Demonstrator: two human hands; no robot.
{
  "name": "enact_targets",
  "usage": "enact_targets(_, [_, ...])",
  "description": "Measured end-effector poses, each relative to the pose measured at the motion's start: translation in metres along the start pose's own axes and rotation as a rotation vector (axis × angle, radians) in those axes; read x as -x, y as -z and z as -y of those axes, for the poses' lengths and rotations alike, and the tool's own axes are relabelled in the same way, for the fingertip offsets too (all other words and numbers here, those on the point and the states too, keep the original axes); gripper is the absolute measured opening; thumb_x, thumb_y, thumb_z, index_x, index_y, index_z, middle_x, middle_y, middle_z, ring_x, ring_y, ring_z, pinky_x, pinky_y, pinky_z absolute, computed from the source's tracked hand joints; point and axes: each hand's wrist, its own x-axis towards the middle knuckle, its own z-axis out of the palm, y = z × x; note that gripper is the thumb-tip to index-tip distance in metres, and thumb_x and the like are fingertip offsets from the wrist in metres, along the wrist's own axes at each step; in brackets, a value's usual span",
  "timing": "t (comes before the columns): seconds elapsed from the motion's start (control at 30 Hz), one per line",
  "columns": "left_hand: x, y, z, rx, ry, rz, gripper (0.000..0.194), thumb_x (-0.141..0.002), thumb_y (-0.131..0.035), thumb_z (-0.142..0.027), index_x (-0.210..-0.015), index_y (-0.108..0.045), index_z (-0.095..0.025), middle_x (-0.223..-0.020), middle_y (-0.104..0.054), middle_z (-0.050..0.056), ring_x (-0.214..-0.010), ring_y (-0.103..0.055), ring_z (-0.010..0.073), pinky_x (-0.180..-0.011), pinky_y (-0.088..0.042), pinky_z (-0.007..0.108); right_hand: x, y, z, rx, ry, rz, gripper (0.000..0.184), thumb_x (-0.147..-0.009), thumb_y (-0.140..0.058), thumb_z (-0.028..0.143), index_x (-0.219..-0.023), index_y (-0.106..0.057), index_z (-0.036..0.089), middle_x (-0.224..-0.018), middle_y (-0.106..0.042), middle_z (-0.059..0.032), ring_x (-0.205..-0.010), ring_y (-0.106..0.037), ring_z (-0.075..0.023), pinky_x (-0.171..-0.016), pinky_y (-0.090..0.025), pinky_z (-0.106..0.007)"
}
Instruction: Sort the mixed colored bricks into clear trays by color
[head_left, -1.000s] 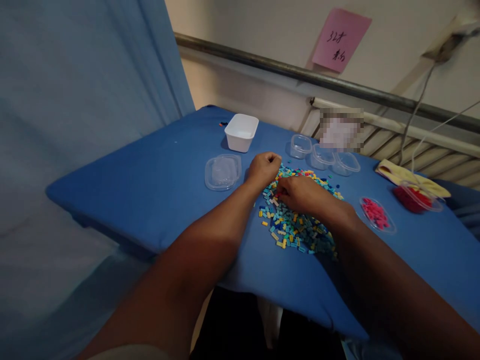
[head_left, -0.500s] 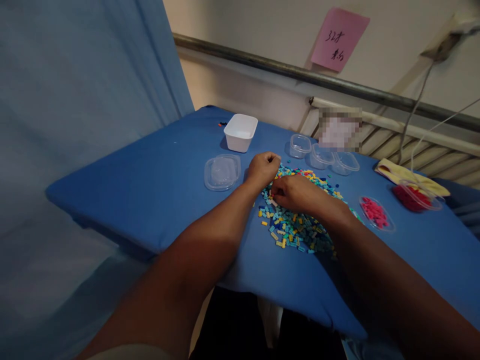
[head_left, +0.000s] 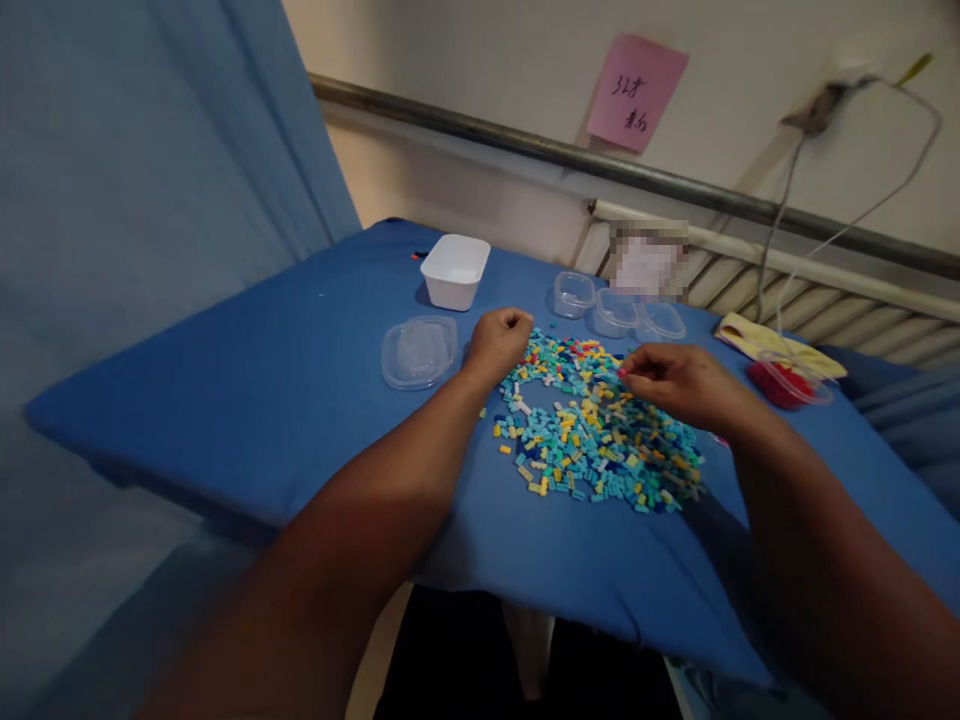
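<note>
A wide pile of small toy building bricks (head_left: 577, 450), mostly light blue, yellow and green, lies spread on the blue-covered table. My right hand (head_left: 675, 378) hovers over the pile's right side, pinching a small pink brick (head_left: 622, 373) between thumb and fingertips. My left hand (head_left: 499, 340) rests at the pile's far left edge with its fingers curled closed. What those fingers hold, if anything, is hidden. A few pink and red bricks show among the others near the back of the pile. My right forearm covers most of the dish of pink bricks.
A white tub (head_left: 456, 275) stands at the back, with a clear plastic lid (head_left: 418, 352) in front. Three clear containers (head_left: 616, 315) line the back edge. At right are a container of red bricks (head_left: 780, 385) and a yellow cloth (head_left: 772, 338). A blue curtain (head_left: 150, 200) hangs at left.
My right hand has moved right and lifted from beside my left hand, now with a pink brick in its fingertips. The left hand stays at the pile's edge. The view has shifted slightly right.
</note>
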Motion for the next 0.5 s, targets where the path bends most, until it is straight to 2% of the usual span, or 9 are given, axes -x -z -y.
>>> enact_targets(0.1, [-0.004, 0.002, 0.001, -0.027, -0.010, -0.013, 0.028, -0.092, -0.064, -0.040, -0.084, -0.079, -0.017, -0.075, -0.072, 0.002, -0.073, -0.064, 0.0185, -0.067, -0.042, 0.029, 0.034, 0.036, -0.045, 0.126, -0.135, -0.116, 0.029, -0.086, -0.068, 0.048, -0.091, -0.078, 0.021, -0.071, -0.073, -0.0027, -0.061, -0.064, -0.0181, -0.058, -0.045, -0.030])
enact_targets(0.2, [-0.006, 0.004, 0.000, -0.026, -0.002, -0.025, 0.029, -0.091, -0.066, -0.042, -0.082, -0.078, -0.017, -0.074, -0.071, 0.002, -0.071, -0.062, 0.0174, -0.065, -0.042, 0.028, 0.061, 0.052, -0.087, 0.264, -0.264, -0.205, 0.024, -0.082, -0.064, 0.043, -0.083, -0.076, 0.023, -0.073, -0.076, -0.0046, -0.063, -0.066, -0.0208, -0.061, -0.047, -0.034])
enact_targets(0.33, [-0.006, 0.006, -0.003, -0.028, 0.025, -0.034, 0.030, -0.088, -0.067, -0.044, -0.084, -0.078, -0.016, -0.076, -0.072, 0.002, -0.070, -0.060, 0.0168, -0.064, -0.042, 0.027, 0.078, 0.049, -0.122, 0.347, -0.323, -0.230, 0.021, -0.081, -0.062, 0.038, -0.083, -0.077, 0.024, -0.074, -0.078, -0.0051, -0.066, -0.069, -0.0229, -0.063, -0.048, -0.036])
enact_targets(0.5, [-0.007, 0.007, -0.005, -0.013, 0.055, -0.041, 0.033, -0.085, -0.070, -0.047, -0.087, -0.079, -0.016, -0.076, -0.072, 0.003, -0.071, -0.062, 0.0173, -0.065, -0.045, 0.026, 0.084, 0.045, -0.131, 0.375, -0.343, -0.191, 0.030, -0.088, -0.062, 0.041, -0.101, -0.084, 0.024, -0.084, -0.082, -0.0063, -0.071, -0.072, -0.0239, -0.065, -0.049, -0.036])
